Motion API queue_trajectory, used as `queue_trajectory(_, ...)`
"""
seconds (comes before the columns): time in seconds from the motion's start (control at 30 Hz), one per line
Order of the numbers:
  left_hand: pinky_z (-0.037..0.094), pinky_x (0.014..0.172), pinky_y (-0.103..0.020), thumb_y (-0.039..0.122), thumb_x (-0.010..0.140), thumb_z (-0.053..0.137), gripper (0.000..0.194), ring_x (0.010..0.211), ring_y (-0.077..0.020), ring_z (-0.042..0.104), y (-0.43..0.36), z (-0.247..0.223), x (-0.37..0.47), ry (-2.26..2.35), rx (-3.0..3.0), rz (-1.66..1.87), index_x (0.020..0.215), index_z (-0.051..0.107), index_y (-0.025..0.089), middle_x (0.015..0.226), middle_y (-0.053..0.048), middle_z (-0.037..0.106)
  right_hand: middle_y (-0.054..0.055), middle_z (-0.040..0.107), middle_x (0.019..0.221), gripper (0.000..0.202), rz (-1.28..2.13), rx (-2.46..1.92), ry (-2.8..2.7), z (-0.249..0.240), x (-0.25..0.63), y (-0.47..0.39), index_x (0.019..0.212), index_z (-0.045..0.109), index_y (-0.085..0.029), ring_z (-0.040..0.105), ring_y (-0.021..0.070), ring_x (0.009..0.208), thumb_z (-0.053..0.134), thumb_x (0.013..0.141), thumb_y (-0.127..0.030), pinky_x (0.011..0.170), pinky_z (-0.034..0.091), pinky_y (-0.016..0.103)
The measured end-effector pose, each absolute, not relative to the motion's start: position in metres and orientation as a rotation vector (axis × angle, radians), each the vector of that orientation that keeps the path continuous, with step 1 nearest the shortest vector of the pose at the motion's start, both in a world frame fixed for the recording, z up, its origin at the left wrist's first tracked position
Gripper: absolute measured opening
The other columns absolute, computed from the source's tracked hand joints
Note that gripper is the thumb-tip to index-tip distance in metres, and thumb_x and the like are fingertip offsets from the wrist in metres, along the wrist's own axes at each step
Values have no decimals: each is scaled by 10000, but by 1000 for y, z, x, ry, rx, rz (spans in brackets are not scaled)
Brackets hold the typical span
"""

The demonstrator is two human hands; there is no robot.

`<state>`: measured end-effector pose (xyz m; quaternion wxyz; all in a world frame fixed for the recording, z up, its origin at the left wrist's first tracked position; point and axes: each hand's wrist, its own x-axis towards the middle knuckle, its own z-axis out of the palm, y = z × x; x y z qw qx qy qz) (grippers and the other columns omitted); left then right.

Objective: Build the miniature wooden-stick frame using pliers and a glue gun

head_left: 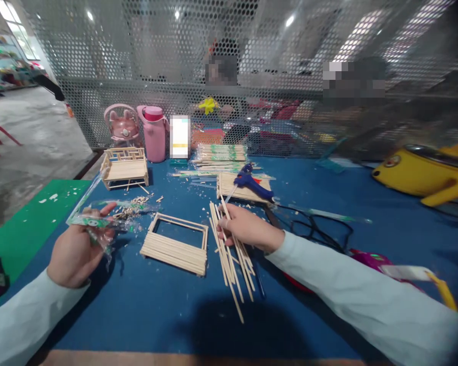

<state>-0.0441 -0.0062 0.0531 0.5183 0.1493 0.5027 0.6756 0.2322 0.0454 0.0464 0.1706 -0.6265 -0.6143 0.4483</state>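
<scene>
Clock centred on frame (173, 250), on table (156, 315). Left hand (72, 254), 9 o'clock: fingers half curled, holding clear wrapper (93, 222); no sticks made out inside. Right hand (248, 226), 3 o'clock: grasping loose sticks (222, 264) near upper ends. Judged best: grip nearer mid-length, tips level, clear of glue gun (257, 189), 2 o'clock. Pack (221, 152), 1 o'clock: sticks in plastic. Bottle (154, 140), 12 o'clock: capped, contents unseen.
</scene>
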Motion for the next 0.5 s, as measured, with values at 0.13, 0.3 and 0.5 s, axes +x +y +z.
queue_trajectory(0.13,526,491,-192,27,809,438,256,648,-113,610,-12,49,-34,1263,380,1460,580,455,139,1008,-72,687,8,621,629,41,1174,-1784,-1881,46,236,46,812,501,-181,615,139,535,492,795,-145,489,514,241)
queue_trajectory(0.3,541,572,-200,166,843,508,291,831,-157,632,-26,36,-21,1179,371,1301,554,525,141,1089,-92,659,102,691,913,225,861,-1774,-2108,54,243,34,998,595,-155,651,240,905,484,802,-172,813,512,366)
queue_trajectory(0.5,546,725,-309,196,741,619,95,828,-207,643,-42,24,-3,1165,430,1255,670,630,135,918,-100,682,171,490,1343,337,435,-1657,-2330,55,249,4,1104,605,-145,407,313,1273,447,811,-198,1038,322,485)
